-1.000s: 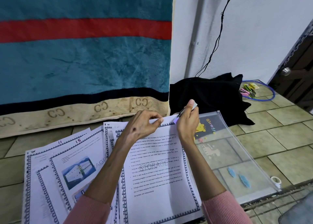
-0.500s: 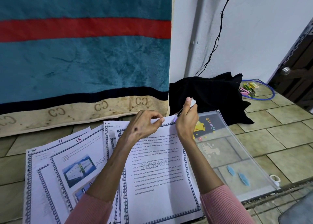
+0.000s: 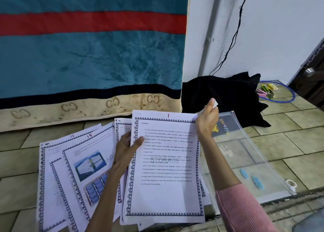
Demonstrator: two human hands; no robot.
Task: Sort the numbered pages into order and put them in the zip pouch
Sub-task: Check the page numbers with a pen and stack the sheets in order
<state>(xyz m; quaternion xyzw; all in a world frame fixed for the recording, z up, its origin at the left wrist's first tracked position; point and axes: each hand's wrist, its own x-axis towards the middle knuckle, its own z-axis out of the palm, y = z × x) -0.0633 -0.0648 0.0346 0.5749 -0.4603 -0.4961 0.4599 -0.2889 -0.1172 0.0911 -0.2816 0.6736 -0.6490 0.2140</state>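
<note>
My right hand (image 3: 206, 121) has its grip pinched on the top right corner of the white text page with a red "1" written at its top (image 3: 166, 161), and there's a slim pen-like thing (image 3: 214, 105) tucked in the same fingers, though I can't quite tell what it is. Left hand (image 3: 126, 147) is grasping that same page along its left edge, thumb on the front and fingers behind, so between the two I've got the sheet held up a bit over the pile. My guess is that holding it by two edges keeps it flat while I decide where it goes, and since it's number 1 it probably wants to be the top of the stack. Under and to the left of it the other border-printed white pages (image 3: 57, 179) are fanned out on the tiled floor (image 3: 289, 144), overlapping so the handwritten numbers at the top show: I can read the page marked 15 with the colour pictures (image 3: 87, 163) and an 11 peeking behind it. Nowhere near sorted yet, I'd say. The clear plastic zip pouch with the yellow giraffe print (image 3: 245, 154) lies flat on the floor just right of my right forearm, nothing in it that I can make out, handy for when the stack is ready. Behind that there's a crumpled black cloth (image 3: 224, 91) against the wall.
</note>
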